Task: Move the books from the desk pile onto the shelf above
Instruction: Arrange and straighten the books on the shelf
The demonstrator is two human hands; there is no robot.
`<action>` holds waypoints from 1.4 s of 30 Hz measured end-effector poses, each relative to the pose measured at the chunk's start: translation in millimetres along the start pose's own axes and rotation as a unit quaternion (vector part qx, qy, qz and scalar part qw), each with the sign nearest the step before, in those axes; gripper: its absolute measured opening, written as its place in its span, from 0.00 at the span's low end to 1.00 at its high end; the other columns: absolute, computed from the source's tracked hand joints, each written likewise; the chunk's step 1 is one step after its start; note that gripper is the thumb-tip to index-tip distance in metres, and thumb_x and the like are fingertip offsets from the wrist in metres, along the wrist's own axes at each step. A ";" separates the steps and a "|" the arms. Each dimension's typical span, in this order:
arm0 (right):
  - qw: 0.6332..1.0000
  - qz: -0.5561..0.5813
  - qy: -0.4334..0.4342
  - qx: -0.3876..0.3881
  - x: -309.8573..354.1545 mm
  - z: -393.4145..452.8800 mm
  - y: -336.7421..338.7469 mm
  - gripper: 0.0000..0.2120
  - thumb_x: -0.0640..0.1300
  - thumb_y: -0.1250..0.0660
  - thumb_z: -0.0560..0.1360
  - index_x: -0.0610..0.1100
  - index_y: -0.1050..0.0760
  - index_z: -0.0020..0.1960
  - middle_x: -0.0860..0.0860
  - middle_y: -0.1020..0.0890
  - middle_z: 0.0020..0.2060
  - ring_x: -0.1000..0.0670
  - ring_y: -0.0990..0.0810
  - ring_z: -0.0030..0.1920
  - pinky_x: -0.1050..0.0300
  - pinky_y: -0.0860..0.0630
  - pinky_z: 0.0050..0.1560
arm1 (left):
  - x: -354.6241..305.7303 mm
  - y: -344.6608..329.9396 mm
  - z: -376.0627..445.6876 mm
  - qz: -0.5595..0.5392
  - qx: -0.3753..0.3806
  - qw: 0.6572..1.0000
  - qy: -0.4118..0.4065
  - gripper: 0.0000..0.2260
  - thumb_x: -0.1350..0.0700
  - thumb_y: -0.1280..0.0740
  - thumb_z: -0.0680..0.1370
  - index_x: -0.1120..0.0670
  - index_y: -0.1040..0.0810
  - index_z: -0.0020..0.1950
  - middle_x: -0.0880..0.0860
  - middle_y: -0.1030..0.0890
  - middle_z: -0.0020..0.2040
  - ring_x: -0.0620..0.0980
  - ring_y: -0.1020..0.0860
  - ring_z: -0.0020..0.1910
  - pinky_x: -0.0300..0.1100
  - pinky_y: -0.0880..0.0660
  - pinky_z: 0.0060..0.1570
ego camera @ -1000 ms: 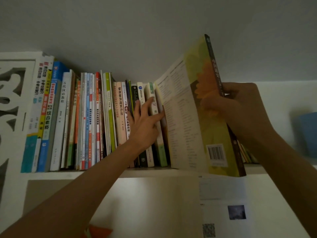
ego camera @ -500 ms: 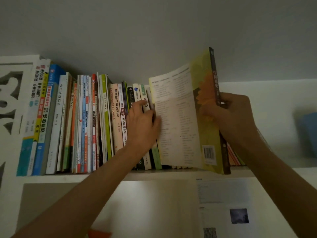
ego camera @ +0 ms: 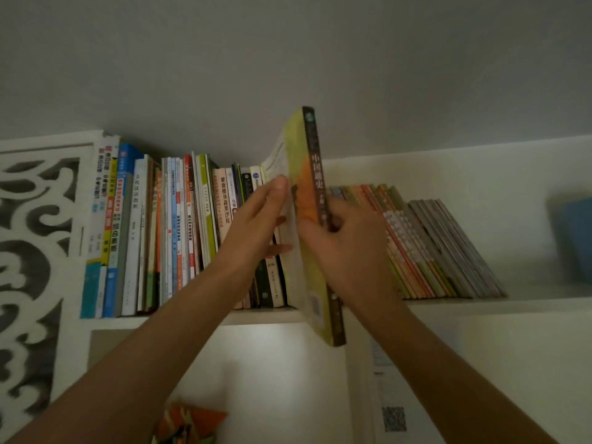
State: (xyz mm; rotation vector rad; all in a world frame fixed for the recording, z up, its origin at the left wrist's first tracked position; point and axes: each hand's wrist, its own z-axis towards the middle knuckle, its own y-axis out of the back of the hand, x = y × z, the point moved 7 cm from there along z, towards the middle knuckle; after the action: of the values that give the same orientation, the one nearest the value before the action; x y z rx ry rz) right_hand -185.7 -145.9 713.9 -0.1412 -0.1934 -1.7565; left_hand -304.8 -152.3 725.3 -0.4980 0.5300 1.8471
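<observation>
A tall yellow-green book (ego camera: 309, 193) with a dark spine and an orange flower cover stands upright at the right end of the row of upright books (ego camera: 179, 232) on the white shelf (ego camera: 266, 317). Its lower end sticks out past the shelf's front edge. My right hand (ego camera: 339, 248) grips it around the spine at mid height. My left hand (ego camera: 259, 219) lies flat, fingers straight, against the book's left cover and the neighbouring spines. The desk pile is out of view.
Right of the held book a batch of thin books (ego camera: 426, 248) leans to the left on the same shelf. A blue container (ego camera: 573, 238) stands at the far right. A carved white panel (ego camera: 35, 251) closes the left end. A paper sheet with a QR code (ego camera: 392, 418) hangs below.
The yellow-green book has swung from showing its back cover to spine-on and slid in against the row. My left hand moved from the spines onto the book's side.
</observation>
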 end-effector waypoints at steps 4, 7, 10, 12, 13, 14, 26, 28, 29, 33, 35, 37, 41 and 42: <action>0.984 0.154 -0.056 0.073 -3.2 -8.2 -26.8 0.24 0.63 0.50 0.75 0.50 0.21 0.45 0.51 0.18 0.38 0.54 0.19 0.39 0.60 0.22 0.44 | -10.3 -4.8 -24.5 -0.032 0.058 0.998 -0.019 0.29 0.29 0.43 0.68 0.40 0.29 0.64 0.42 0.20 0.57 0.40 0.22 0.55 0.36 0.22 0.44; 0.947 0.251 -0.114 0.164 -24.6 -7.9 -47.5 0.24 0.64 0.51 0.77 0.54 0.21 0.57 0.53 0.18 0.55 0.54 0.21 0.57 0.51 0.27 0.62 | -11.1 4.5 -29.3 -0.053 0.014 0.998 -0.001 0.16 0.48 0.35 0.76 0.47 0.27 0.62 0.47 0.19 0.56 0.46 0.20 0.54 0.39 0.23 0.49; 0.999 -0.002 -0.025 0.048 -52.8 3.8 -33.4 0.19 0.54 0.41 0.78 0.44 0.22 0.60 0.45 0.22 0.58 0.47 0.25 0.60 0.42 0.30 0.63 | -4.4 26.6 -32.3 -0.015 -0.110 0.993 0.032 0.10 0.60 0.37 0.78 0.44 0.27 0.51 0.45 0.21 0.48 0.45 0.22 0.47 0.38 0.28 0.38; 0.970 -0.230 -0.082 0.009 -82.0 6.9 -30.8 0.30 0.58 0.39 0.77 0.43 0.37 0.73 0.41 0.39 0.72 0.40 0.43 0.73 0.38 0.48 0.73 | -2.5 37.6 -34.7 0.037 -0.154 0.987 0.018 0.11 0.59 0.38 0.79 0.44 0.30 0.55 0.45 0.24 0.49 0.44 0.25 0.47 0.38 0.29 0.37; 0.952 -0.279 -0.120 0.020 -94.4 7.1 -33.3 0.38 0.62 0.40 0.75 0.43 0.47 0.76 0.41 0.49 0.75 0.39 0.52 0.75 0.38 0.56 0.72 | -0.5 41.8 -36.3 0.058 -0.167 0.984 0.006 0.12 0.58 0.39 0.79 0.43 0.32 0.59 0.46 0.24 0.50 0.45 0.25 0.47 0.39 0.28 0.38; 0.946 -0.292 -0.135 0.035 -103.5 8.9 -39.3 0.43 0.66 0.41 0.74 0.44 0.54 0.77 0.42 0.55 0.76 0.39 0.58 0.75 0.37 0.59 0.72 | 1.9 45.8 -38.9 0.071 -0.182 0.981 -0.005 0.14 0.57 0.38 0.79 0.41 0.34 0.60 0.47 0.25 0.51 0.45 0.25 0.47 0.42 0.26 0.40; 0.916 -0.383 -0.115 0.033 -135.8 21.0 -40.4 0.41 0.73 0.48 0.71 0.52 0.52 0.76 0.43 0.60 0.76 0.32 0.61 0.74 0.27 0.58 0.67 | -9.0 43.9 -47.8 0.055 -0.201 0.976 -0.055 0.14 0.60 0.35 0.77 0.40 0.30 0.53 0.47 0.23 0.47 0.49 0.21 0.49 0.54 0.22 0.49; 0.919 -0.378 -0.111 0.029 -138.1 20.0 -38.1 0.41 0.73 0.47 0.69 0.53 0.49 0.76 0.43 0.58 0.77 0.32 0.61 0.73 0.26 0.58 0.66 | -18.0 35.6 -45.6 0.043 -0.185 0.979 -0.071 0.16 0.63 0.36 0.76 0.42 0.29 0.55 0.46 0.22 0.47 0.48 0.21 0.48 0.50 0.22 0.49; 0.921 -0.372 -0.115 0.029 -139.9 20.2 -36.8 0.41 0.72 0.44 0.70 0.53 0.48 0.76 0.44 0.58 0.77 0.32 0.62 0.74 0.26 0.58 0.66 | -21.2 31.4 -43.4 0.039 -0.178 0.980 -0.074 0.17 0.63 0.37 0.76 0.43 0.28 0.57 0.46 0.22 0.48 0.47 0.21 0.49 0.48 0.22 0.49; 0.917 -0.378 -0.126 0.024 -144.9 22.7 -28.0 0.38 0.70 0.45 0.72 0.53 0.49 0.76 0.44 0.59 0.77 0.33 0.62 0.74 0.27 0.58 0.67 | -20.4 25.9 -29.2 0.036 -0.191 0.979 -0.060 0.19 0.65 0.38 0.76 0.44 0.29 0.60 0.49 0.22 0.50 0.48 0.22 0.49 0.46 0.23 0.47; 0.918 -0.376 -0.126 0.012 -145.6 24.7 -23.6 0.37 0.70 0.47 0.73 0.53 0.48 0.76 0.44 0.58 0.77 0.33 0.61 0.74 0.27 0.58 0.67 | -16.2 28.1 -22.3 0.044 -0.201 0.977 -0.054 0.19 0.65 0.39 0.76 0.42 0.31 0.56 0.47 0.23 0.48 0.46 0.23 0.48 0.45 0.24 0.47; 0.921 -0.367 -0.127 0.006 -146.6 25.5 -19.9 0.37 0.71 0.49 0.72 0.53 0.47 0.75 0.44 0.57 0.77 0.33 0.60 0.74 0.27 0.58 0.67 | -9.2 32.8 -16.7 0.061 -0.213 0.974 -0.042 0.18 0.64 0.39 0.77 0.40 0.33 0.57 0.45 0.25 0.48 0.44 0.24 0.47 0.43 0.26 0.45; 0.924 -0.363 -0.118 -0.012 -146.7 25.0 -16.8 0.39 0.70 0.53 0.68 0.53 0.45 0.75 0.43 0.55 0.77 0.32 0.59 0.74 0.26 0.57 0.66 | -2.8 33.6 -11.9 0.094 -0.238 0.965 -0.060 0.15 0.61 0.39 0.78 0.39 0.33 0.50 0.44 0.26 0.46 0.43 0.25 0.46 0.43 0.26 0.47; 0.924 -0.364 -0.115 -0.015 -145.9 24.8 -17.6 0.39 0.70 0.53 0.68 0.53 0.44 0.74 0.43 0.54 0.77 0.32 0.58 0.74 0.26 0.57 0.66 | -4.6 28.8 -10.2 0.106 -0.236 0.963 -0.073 0.14 0.60 0.39 0.78 0.39 0.33 0.48 0.44 0.26 0.46 0.42 0.25 0.46 0.43 0.26 0.48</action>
State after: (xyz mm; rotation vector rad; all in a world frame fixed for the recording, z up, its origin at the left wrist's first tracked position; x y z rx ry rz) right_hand -175.1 2.7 707.7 -0.3286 -0.4305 -2.4854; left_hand -329.8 -170.4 723.1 -0.6316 0.0351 2.2059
